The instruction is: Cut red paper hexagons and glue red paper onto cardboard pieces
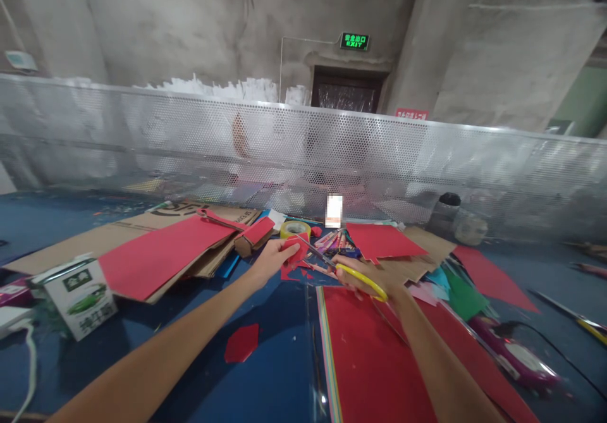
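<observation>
In the middle of the head view, my left hand pinches a small piece of red paper. My right hand grips the yellow handles of a pair of scissors. The scissor blades point left and lie at the red paper. Red offcuts are scattered just below the paper. A red paper cutout with angled edges lies on the blue table nearer to me. Under my right forearm is a stack of coloured paper with a red sheet on top.
Yellow tape stands behind my left hand. Red-covered cardboard and a milk carton sit on the left. At right are a purple device with a cable and another pair of scissors. A perforated metal screen runs along the back.
</observation>
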Demonstrator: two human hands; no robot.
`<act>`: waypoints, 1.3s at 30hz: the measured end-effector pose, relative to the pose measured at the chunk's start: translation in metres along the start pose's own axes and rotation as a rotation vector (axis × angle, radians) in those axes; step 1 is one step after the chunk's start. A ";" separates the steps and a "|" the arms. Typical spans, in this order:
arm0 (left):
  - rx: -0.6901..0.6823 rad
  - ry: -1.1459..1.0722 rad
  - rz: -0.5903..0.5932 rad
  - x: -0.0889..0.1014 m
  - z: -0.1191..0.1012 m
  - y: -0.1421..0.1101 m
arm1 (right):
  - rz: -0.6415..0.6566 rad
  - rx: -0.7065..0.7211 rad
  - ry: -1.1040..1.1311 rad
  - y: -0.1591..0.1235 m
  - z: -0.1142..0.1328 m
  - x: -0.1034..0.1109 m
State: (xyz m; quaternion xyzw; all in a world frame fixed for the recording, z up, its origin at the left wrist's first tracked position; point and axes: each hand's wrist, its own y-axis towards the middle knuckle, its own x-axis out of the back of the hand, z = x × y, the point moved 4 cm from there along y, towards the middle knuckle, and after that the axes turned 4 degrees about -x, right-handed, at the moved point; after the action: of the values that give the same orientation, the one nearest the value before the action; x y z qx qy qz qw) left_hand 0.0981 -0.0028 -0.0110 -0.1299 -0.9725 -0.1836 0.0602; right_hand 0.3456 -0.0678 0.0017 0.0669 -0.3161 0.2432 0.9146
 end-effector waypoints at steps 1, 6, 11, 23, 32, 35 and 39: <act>-0.001 -0.004 0.003 0.000 0.000 0.000 | -0.011 -0.004 0.007 0.000 0.001 0.000; -0.006 -0.008 0.039 -0.001 -0.002 -0.001 | -0.019 0.000 0.014 0.001 -0.001 0.000; 0.007 -0.005 0.035 -0.001 -0.001 -0.001 | -0.011 0.015 0.038 0.000 0.003 -0.001; -0.011 -0.011 0.034 0.000 0.001 0.001 | 0.007 0.034 0.012 0.005 -0.005 -0.003; -0.006 -0.027 0.023 0.000 -0.002 0.000 | 0.026 0.068 0.056 0.003 0.007 -0.006; -0.007 -0.024 0.039 0.000 -0.004 -0.001 | 0.026 0.064 0.051 0.004 0.008 -0.006; 0.006 -0.026 0.040 0.000 -0.005 -0.001 | 0.018 0.053 0.032 0.002 0.009 -0.005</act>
State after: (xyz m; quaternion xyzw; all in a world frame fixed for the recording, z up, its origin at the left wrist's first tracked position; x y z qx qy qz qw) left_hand 0.0979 -0.0058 -0.0069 -0.1517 -0.9709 -0.1777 0.0517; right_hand 0.3364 -0.0705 0.0059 0.0842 -0.2957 0.2606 0.9152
